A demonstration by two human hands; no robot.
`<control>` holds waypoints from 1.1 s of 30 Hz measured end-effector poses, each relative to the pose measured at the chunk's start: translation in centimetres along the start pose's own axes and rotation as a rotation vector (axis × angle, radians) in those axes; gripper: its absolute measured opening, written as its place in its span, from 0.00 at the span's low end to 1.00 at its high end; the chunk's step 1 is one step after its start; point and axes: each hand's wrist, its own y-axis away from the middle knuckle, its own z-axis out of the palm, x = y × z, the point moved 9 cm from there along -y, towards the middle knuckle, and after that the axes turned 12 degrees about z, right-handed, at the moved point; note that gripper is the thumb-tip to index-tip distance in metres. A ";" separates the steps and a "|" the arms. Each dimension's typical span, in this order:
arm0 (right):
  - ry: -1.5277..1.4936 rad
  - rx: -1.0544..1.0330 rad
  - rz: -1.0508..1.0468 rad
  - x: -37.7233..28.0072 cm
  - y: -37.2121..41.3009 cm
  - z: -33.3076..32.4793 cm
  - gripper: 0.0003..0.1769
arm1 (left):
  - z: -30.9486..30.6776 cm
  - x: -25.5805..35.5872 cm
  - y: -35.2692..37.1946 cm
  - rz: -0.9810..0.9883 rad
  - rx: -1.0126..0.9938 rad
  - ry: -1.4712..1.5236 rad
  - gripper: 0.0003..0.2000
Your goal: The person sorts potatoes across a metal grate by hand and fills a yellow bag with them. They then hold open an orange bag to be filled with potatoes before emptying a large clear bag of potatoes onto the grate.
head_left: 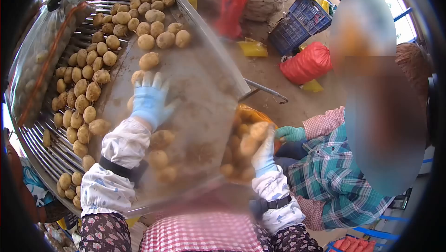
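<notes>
My left hand [151,99], in a pale blue and white glove, reaches over the metal sorting table [195,94] with its fingers stretched out. Its fingertips are beside a potato [137,77], partly covering it. On the right, my gloved right hand [265,157] is closed on a potato [261,131] at the mouth of an orange bag [254,111]. Several potatoes fill that bag, blurred. A few more blurred potatoes [159,159] lie on the table near my left forearm.
Rows of potatoes [80,87] rest on the slatted rack [35,143] at left, beside a full clear sack [42,61]. A co-worker in a plaid shirt [320,159] has a green-gloved hand [290,133] at the orange bag. Behind are a blue crate [297,24] and red sack [306,61].
</notes>
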 end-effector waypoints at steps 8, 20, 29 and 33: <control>0.608 0.087 -0.239 -4.7 1.1 0.8 0.20 | 1.2 -6.0 5.9 -0.260 0.058 -0.091 0.30; 1.511 -0.172 -0.299 9.4 13.1 1.0 0.21 | 4.1 13.6 9.4 0.428 -0.106 0.343 0.36; 1.448 -0.055 0.163 11.8 11.2 0.2 0.14 | 5.7 2.5 8.0 0.083 -0.175 -0.103 0.31; 1.550 -0.162 -0.050 13.1 7.3 3.3 0.14 | 4.6 -1.4 9.9 -0.050 -0.131 -0.058 0.35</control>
